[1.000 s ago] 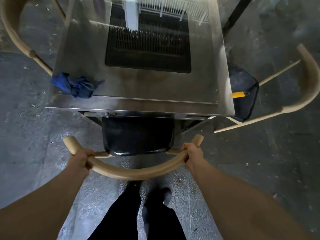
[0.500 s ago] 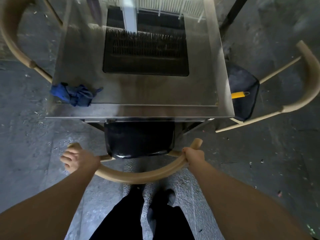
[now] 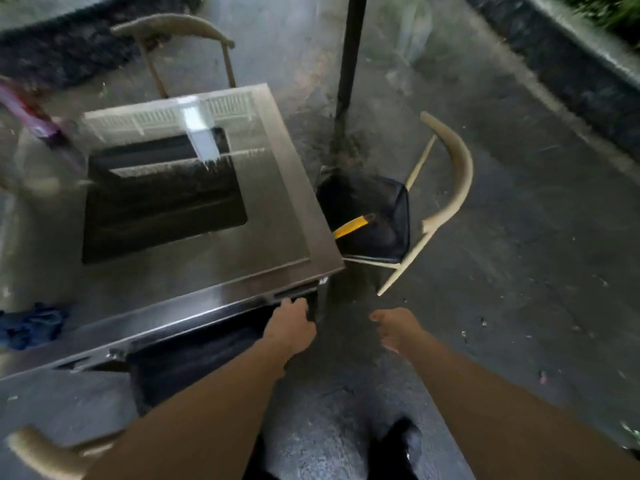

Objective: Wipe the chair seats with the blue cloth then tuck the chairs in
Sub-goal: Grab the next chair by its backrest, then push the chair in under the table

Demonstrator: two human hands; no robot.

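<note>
The blue cloth lies bunched on the steel table near its left front corner. Under the table's front edge stands the near chair, its black seat partly beneath the top and its curved wooden backrest at the bottom left. My left hand hovers by the table's front right corner, fingers loosely curled and holding nothing. My right hand hangs relaxed over the floor, also holding nothing. A second chair stands at the table's right side, its black seat mostly out from under the top.
A yellow-handled tool lies on the right chair's seat. A dark pole rises just behind that chair. A third chair stands at the far side. Wet concrete floor spreads out to the right, ending at a dark kerb.
Both hands have let go of the near chair's backrest. The view has swung right, so the table now sits left and the right chair is near the middle.
</note>
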